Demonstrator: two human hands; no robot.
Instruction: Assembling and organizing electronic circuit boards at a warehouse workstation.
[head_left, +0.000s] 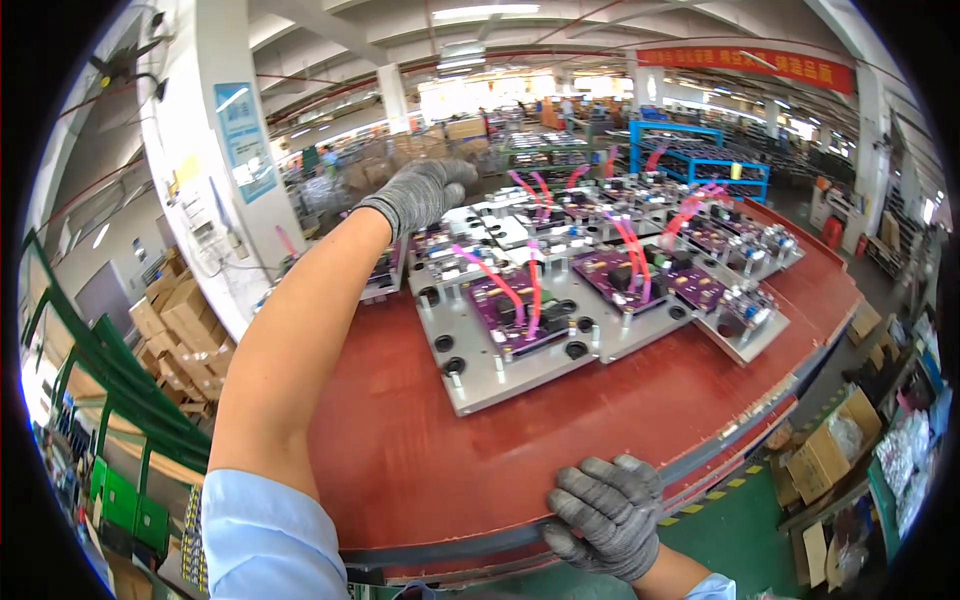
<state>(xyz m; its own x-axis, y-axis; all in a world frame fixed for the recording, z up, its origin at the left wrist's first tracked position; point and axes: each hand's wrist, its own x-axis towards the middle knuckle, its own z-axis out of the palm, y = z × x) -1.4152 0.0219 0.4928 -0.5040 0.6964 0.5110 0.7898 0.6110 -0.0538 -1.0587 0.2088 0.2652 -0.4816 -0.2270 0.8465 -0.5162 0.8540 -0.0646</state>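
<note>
My left hand [418,195], in a grey knitted glove, reaches out over the far left of the metal plates. Its fingers extend to the right, and I see nothing held in them. At the table's near edge rests my right hand [608,512], gloved the same way, fingers apart and loosely bent, holding nothing. Between and beyond the hands lie several silvery metal plates with purple circuit boards [510,305] mounted on them. Pink and red wires [630,252] rise from the boards. The nearest metal plate [475,385] has black round holes and small standoffs.
The plates stand on a red table [420,460] with a dark edge. Green metal racks [110,400] and stacked cardboard boxes [180,320] are at the left, beside a white pillar [205,130]. A blue frame [700,165] stands behind; an open carton [835,450] lies at right.
</note>
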